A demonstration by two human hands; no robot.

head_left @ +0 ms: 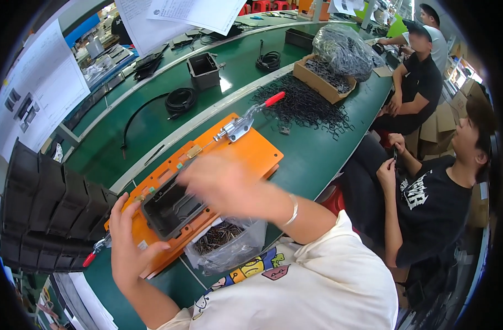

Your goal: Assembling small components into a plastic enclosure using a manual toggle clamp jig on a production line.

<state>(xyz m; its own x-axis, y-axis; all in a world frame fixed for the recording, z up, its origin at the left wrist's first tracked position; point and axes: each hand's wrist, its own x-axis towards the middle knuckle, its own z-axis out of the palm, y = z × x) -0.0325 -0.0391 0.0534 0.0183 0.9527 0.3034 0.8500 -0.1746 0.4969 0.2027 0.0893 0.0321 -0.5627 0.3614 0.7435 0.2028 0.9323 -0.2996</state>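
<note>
The long green tabletop [317,159] carried all the work, curving away to the far right corner. Near its front edge lay a flat orange rectangular jig plate [257,157], set square so that parts could be seated in it. At the left edge stood a stack of black plastic housings [48,203], nested and within reach of the left arm. Toward the far right corner sat a brown cardboard box [320,82] with a clear bag of dark wire clips on top, and a loose heap of black wire clips [306,107] spread beside it.

An open black plastic housing [171,209] sat in the jig's recess at the near left end, mouth up. A clear plastic bag of small dark metal parts [227,245] lay against the front edge, just beside the jig. A silver toggle clamp with a red handle [246,122] was mounted on the jig's far side, handle raised.

The left hand [127,242] was spread open, fingers resting on the jig's left end beside the housing, apparently steadying it. The right hand [218,181] hovered over the housing, blurred; whether it held anything could not be told.
</note>
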